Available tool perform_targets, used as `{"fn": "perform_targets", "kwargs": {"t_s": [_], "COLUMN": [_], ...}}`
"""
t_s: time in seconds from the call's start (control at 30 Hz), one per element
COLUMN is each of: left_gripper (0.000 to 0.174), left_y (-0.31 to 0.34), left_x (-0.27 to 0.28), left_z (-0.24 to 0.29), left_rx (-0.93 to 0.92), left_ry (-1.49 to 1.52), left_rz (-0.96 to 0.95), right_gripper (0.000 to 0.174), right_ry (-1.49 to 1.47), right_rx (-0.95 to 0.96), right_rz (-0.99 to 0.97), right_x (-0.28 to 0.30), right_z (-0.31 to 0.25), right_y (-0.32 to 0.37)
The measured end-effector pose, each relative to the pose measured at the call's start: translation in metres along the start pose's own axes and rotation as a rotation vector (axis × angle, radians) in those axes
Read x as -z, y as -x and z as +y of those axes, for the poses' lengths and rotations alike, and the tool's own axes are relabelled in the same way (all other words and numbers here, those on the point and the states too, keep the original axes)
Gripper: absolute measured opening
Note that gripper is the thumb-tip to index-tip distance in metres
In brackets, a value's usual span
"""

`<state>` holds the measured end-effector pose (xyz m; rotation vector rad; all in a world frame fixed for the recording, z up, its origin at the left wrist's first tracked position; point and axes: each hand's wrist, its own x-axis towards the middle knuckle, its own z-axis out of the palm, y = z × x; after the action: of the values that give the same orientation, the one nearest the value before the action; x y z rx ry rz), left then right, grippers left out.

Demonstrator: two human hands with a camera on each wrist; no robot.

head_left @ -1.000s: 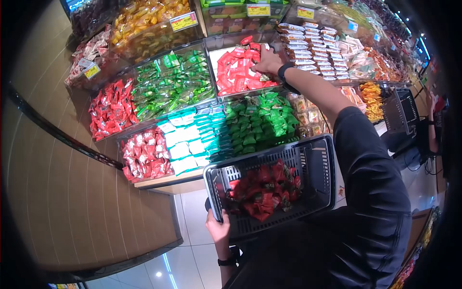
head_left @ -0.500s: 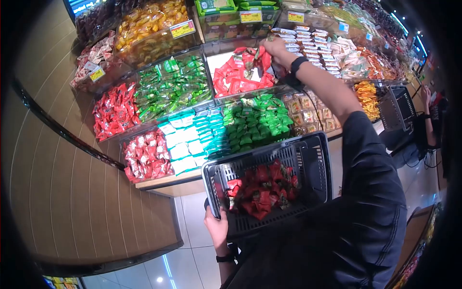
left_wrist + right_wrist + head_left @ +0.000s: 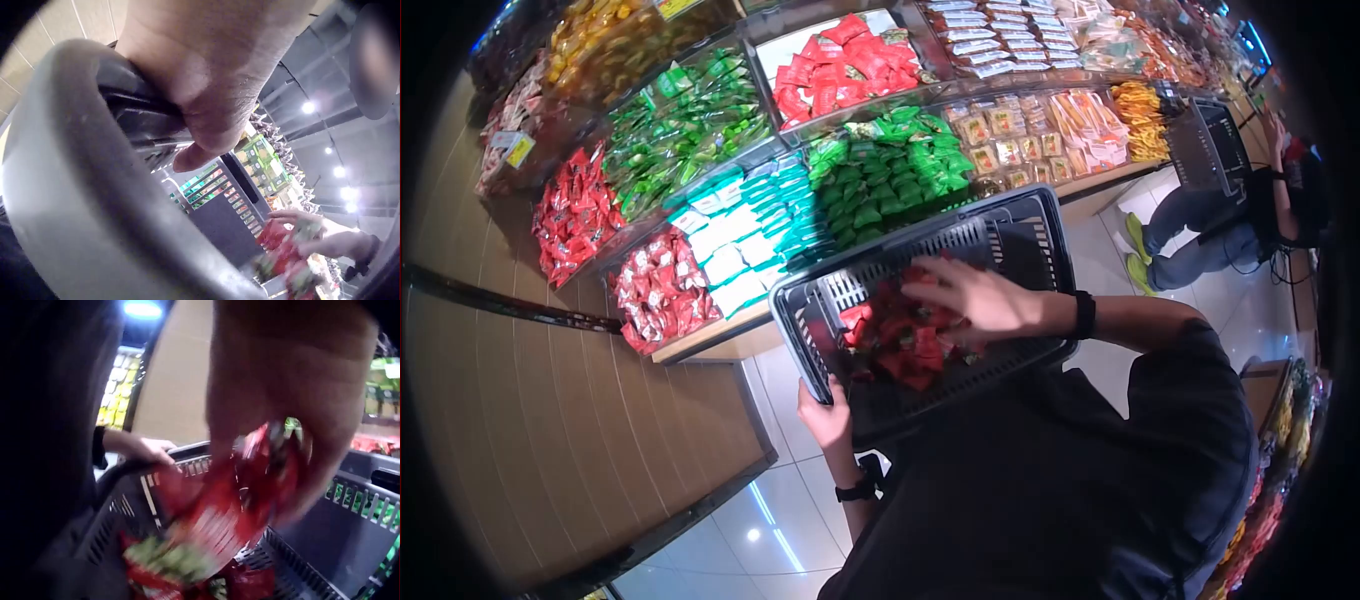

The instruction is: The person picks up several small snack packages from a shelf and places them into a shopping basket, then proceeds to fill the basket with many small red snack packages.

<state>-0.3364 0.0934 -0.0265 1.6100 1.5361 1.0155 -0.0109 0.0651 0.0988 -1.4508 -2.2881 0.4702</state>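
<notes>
My left hand [image 3: 828, 415] grips the near left corner of a dark grey shopping basket [image 3: 1052, 235], thumb over the rim. In the left wrist view the pale rim [image 3: 37, 169] fills the foreground. Inside the basket lies a heap of red-wrapped snack packets [image 3: 915, 365]. Over that heap is my right hand [image 3: 990, 300], blurred, its fingers extended. In the right wrist view several red and green packets [image 3: 215, 528], streaked by motion, spill down from beneath the palm. The left wrist view shows them loose among and below the spread fingers.
Beyond the basket stand stepped bins of green packets [image 3: 870, 190], teal packets [image 3: 745, 240] and red packets [image 3: 840, 70]. A wood-toned panel [image 3: 550, 420] curves along the left. At right, a person with yellow-green shoes [image 3: 1138, 255] is beside another basket [image 3: 1215, 140].
My right hand has come from the red-packet bin back to over the basket, bringing packets with it. The left hand keeps its grip on the rim. The head view has shifted.
</notes>
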Motion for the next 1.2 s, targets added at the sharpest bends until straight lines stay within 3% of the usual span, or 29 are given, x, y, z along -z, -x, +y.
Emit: {"fn": "perform_targets", "kwargs": {"t_s": [0.03, 0.07, 0.13, 0.17, 0.23, 0.27, 0.3, 0.37, 0.43, 0.53, 0.7, 0.83, 1.2], "left_gripper": [0.019, 0.019, 0.019, 0.019, 0.021, 0.022, 0.022, 0.023, 0.023, 0.024, 0.026, 0.027, 0.024], "left_y": [-0.001, 0.0, 0.0, -0.001, -0.001, -0.001, -0.001, -0.001, -0.001, 0.0, 0.0, -0.001, 0.0], "left_x": [-0.002, -0.001, -0.001, -0.001, 0.0, -0.001, 0.0, 0.0, 0.0, 0.001, 0.0, 0.0, -0.001], "left_z": [-0.001, -0.003, -0.005, -0.005, -0.003, -0.008, -0.008, -0.004, -0.003, -0.004, -0.006, 0.002, -0.001], "left_rx": [-0.005, -0.007, -0.009, -0.012, 0.012, 0.026, 0.024, 0.031, 0.033, 0.061, 0.074, 0.07, 0.025], "left_ry": [0.005, -0.01, -0.028, -0.021, -0.036, -0.034, -0.031, -0.03, -0.019, -0.056, -0.055, -0.071, -0.094], "left_rz": [-0.003, 0.003, 0.015, 0.025, -0.006, -0.005, 0.004, 0.0, 0.022, 0.001, 0.001, 0.001, 0.029], "right_gripper": [0.082, 0.082, 0.089, 0.081, 0.068, 0.064, 0.08, 0.107, 0.132, 0.153, 0.155, 0.149, 0.135], "right_ry": [0.108, 0.113, -0.275, -0.291, -0.236, -0.067, 0.1, 0.307, 0.409, 0.24, 0.32, 0.404, 0.458], "right_rx": [0.011, 0.014, 0.151, 0.125, -0.238, -0.131, -0.121, -0.385, -0.499, -0.661, -0.596, -0.729, -0.6], "right_rz": [-0.178, -0.177, -0.056, 0.009, 0.085, 0.231, 0.361, 0.404, 0.258, 0.036, -0.181, -0.161, -0.038], "right_x": [0.004, 0.012, 0.04, 0.067, 0.117, 0.138, 0.15, 0.162, 0.167, 0.167, 0.141, 0.129, 0.108], "right_z": [-0.001, -0.001, 0.001, 0.0, 0.009, 0.037, 0.083, 0.154, 0.205, 0.232, 0.205, 0.177, 0.191], "right_y": [0.002, -0.002, -0.019, -0.041, -0.099, -0.129, -0.161, -0.222, -0.272, -0.317, -0.321, -0.325, -0.344]}}
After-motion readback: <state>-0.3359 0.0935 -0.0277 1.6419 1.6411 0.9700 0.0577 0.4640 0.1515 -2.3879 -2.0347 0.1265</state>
